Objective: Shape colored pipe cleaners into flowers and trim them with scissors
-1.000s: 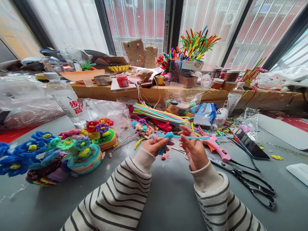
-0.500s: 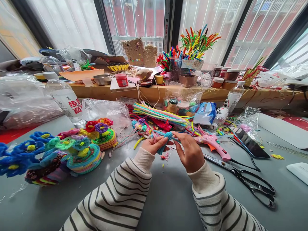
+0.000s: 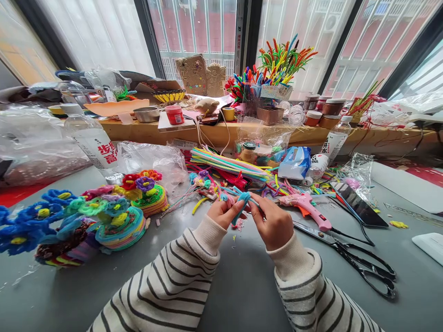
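Note:
My left hand (image 3: 224, 212) is closed round a bundle of looped blue pipe cleaner (image 3: 240, 204) above the grey table (image 3: 242, 286). My right hand (image 3: 275, 221) pinches the same blue pipe cleaner from the right, fingertips touching the bundle. Both hands meet over the middle of the table. Small pink scraps (image 3: 238, 226) lie just under them.
Finished pipe-cleaner flowers (image 3: 114, 216) sit at the left. A pink glue gun (image 3: 306, 207), black scissors (image 3: 360, 265) and a dark phone (image 3: 358, 205) lie at the right. Loose pipe cleaners (image 3: 228, 163), a water bottle (image 3: 92, 138) and a cluttered wooden shelf (image 3: 221, 131) stand behind.
My right hand has moved left from holding the blue strand stretched out, closing in on the bundle in my left hand. The long free end no longer extends to the right.

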Demonstrator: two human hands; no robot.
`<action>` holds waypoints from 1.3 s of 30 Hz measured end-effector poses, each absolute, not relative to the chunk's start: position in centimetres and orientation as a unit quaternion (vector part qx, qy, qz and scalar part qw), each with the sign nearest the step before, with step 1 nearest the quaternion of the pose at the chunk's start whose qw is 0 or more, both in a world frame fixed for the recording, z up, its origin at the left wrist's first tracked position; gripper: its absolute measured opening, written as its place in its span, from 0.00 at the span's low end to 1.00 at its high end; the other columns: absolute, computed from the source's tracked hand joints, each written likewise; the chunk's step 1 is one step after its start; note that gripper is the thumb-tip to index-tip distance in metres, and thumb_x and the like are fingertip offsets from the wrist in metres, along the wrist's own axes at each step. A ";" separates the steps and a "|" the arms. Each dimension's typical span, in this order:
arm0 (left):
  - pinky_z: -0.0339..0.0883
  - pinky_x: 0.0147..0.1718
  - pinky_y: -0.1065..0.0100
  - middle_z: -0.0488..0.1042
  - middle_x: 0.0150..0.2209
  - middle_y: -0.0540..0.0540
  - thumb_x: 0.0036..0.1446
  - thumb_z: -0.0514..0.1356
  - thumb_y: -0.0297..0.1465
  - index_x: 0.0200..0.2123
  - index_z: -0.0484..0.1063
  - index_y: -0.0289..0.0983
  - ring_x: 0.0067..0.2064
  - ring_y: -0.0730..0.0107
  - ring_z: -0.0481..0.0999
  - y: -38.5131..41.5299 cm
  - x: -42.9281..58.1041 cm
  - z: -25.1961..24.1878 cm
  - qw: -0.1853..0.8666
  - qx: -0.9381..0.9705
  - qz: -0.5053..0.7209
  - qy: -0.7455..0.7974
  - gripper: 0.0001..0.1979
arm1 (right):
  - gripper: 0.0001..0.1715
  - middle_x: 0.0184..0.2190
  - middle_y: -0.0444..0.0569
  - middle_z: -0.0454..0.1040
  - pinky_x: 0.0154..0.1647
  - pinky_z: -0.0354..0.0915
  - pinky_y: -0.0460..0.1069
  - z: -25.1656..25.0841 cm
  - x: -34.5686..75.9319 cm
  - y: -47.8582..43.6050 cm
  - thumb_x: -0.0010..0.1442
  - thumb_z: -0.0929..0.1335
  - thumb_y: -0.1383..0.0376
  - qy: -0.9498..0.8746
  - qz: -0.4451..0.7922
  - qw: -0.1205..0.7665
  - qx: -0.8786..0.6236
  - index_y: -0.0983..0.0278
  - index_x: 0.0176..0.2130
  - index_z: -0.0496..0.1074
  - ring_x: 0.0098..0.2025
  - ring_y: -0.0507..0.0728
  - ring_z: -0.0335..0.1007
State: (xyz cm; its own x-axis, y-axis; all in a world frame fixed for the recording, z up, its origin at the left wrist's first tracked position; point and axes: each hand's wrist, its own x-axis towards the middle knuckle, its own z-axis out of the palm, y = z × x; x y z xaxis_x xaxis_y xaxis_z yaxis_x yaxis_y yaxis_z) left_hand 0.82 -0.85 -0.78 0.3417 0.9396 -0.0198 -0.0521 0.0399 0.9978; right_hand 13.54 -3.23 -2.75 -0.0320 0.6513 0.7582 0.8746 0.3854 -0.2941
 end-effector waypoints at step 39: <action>0.56 0.21 0.73 0.59 0.15 0.53 0.49 0.50 0.38 0.32 0.69 0.32 0.19 0.78 0.60 -1.3 1.4 -1.3 0.500 0.621 0.478 0.370 0.16 | 0.07 0.19 0.45 0.69 0.24 0.59 0.44 -2.6 12.8 -3.7 0.52 0.63 0.68 -0.715 -0.109 0.500 -0.477 0.66 0.24 0.67 0.22 0.50 0.63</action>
